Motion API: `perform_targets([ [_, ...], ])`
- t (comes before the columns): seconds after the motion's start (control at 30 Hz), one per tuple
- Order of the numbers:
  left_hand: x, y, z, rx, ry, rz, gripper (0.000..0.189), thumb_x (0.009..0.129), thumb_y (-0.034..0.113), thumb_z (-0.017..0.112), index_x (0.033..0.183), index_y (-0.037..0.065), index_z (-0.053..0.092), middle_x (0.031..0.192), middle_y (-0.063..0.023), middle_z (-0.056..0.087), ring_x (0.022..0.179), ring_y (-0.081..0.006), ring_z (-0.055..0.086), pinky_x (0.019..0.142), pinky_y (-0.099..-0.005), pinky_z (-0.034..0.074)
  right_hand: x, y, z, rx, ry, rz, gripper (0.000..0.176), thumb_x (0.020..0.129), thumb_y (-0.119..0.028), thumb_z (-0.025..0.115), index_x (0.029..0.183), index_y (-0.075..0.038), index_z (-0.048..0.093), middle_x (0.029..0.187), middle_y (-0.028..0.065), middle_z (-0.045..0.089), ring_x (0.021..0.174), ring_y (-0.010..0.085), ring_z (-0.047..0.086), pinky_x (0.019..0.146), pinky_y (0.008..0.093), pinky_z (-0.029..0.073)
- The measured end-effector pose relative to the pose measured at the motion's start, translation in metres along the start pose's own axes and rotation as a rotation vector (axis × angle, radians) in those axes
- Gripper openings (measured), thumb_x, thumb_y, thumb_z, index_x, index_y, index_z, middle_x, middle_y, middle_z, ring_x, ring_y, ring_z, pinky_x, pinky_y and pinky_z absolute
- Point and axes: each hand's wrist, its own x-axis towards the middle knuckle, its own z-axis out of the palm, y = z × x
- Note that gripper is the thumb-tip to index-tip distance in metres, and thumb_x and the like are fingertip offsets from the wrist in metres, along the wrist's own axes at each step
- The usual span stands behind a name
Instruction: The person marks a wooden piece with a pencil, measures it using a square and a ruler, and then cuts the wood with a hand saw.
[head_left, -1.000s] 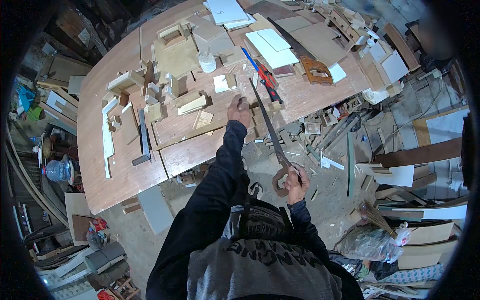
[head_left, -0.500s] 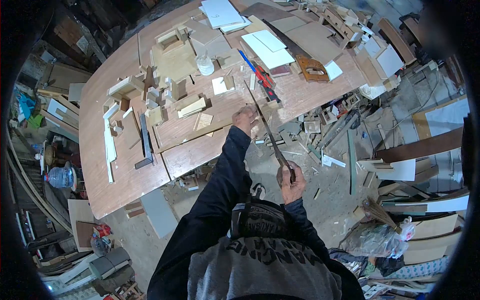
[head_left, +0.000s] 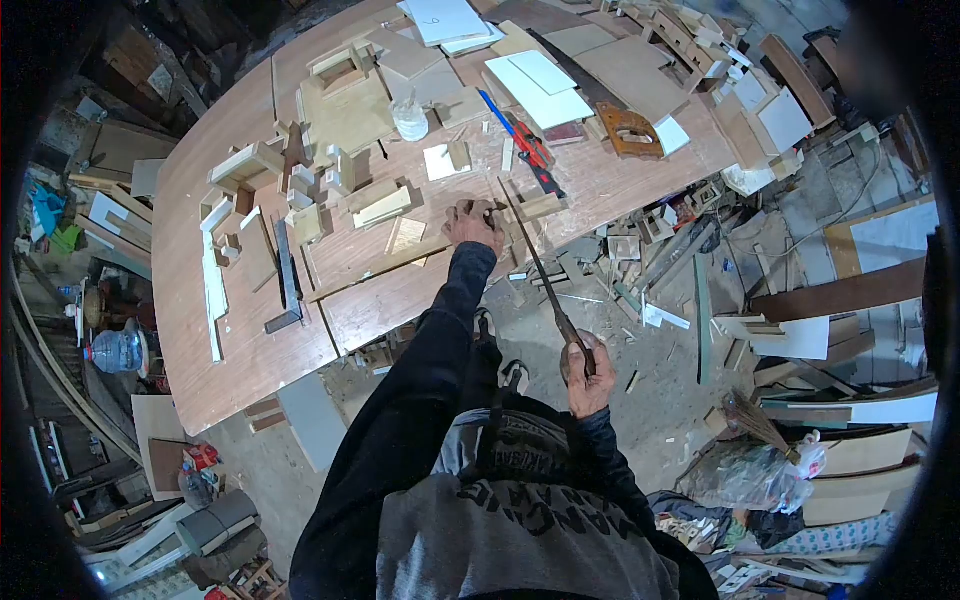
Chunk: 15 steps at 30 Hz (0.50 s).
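My right hand point(head_left: 588, 378) is closed round the handle of a handsaw point(head_left: 543, 275), whose narrow blade is seen nearly edge-on. The blade points away from me and crosses a long wooden strip point(head_left: 385, 267) near its right end point(head_left: 543, 207). With curled fingers, my left hand point(head_left: 473, 225) grips this strip just left of the blade and bears on it at the table's near edge. Whether the teeth are in the wood cannot be made out. A small light wood piece point(head_left: 407, 236) lies left of my left hand.
On the table point(head_left: 400, 322) lie a red-blue tool point(head_left: 528, 145), another handsaw with a wooden handle point(head_left: 628, 132), a plastic container point(head_left: 409, 120), a try square point(head_left: 288, 275) and white boards point(head_left: 540, 95). Offcuts point(head_left: 650, 310) litter the floor. A broom point(head_left: 757, 420) is at right.
My left hand has shifted slightly left, away from the blade, and its fingers now curl over the strip. The saw has drawn back a little toward me with my right hand.
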Motion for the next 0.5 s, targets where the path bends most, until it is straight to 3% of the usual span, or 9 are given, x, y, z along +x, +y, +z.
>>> perform_targets([
  [0.17,0.004,-0.003,0.011,0.086,-0.024,-0.033,0.041,0.056,0.021,0.070,0.097,0.024,0.062,0.111,-0.0052,0.050,0.111,-0.0271,0.041,0.091,-0.0474,0.029,-0.004,0.005,0.001,0.011,-0.027,0.106,0.026,0.088,-0.020,0.059,0.107,-0.003,0.059,0.084,0.0124,0.066,0.078,0.0180,0.064,0.071,0.0299,0.049],
  [0.3,0.002,-0.003,0.014,0.053,0.006,-0.033,0.038,0.056,0.022,0.070,0.094,0.023,0.063,0.110,-0.0047,0.051,0.109,-0.0273,0.042,0.091,-0.0476,0.028,-0.001,0.010,0.003,-0.056,-0.084,-0.005,0.026,0.087,-0.017,0.057,0.111,-0.007,0.058,0.085,0.0135,0.065,0.075,0.0217,0.065,0.070,0.0307,0.049],
  [0.37,-0.002,-0.002,0.017,0.141,0.158,0.064,0.033,0.059,0.022,0.068,0.092,0.020,0.064,0.110,-0.0051,0.051,0.109,-0.0274,0.042,0.092,-0.0476,0.026,0.001,0.010,0.002,-0.093,-0.104,-0.076,0.027,0.087,-0.017,0.056,0.113,-0.009,0.058,0.086,0.0141,0.065,0.074,0.0236,0.066,0.069,0.0310,0.050],
  [0.5,-0.021,-0.009,-0.001,0.136,0.208,0.233,0.029,0.063,0.022,0.065,0.092,0.016,0.064,0.112,-0.0060,0.051,0.108,-0.0276,0.041,0.093,-0.0465,0.025,0.003,0.010,-0.001,-0.125,-0.175,0.065,0.030,0.088,-0.018,0.054,0.117,-0.011,0.056,0.088,0.0157,0.065,0.074,0.0276,0.067,0.068,0.0323,0.050],
])
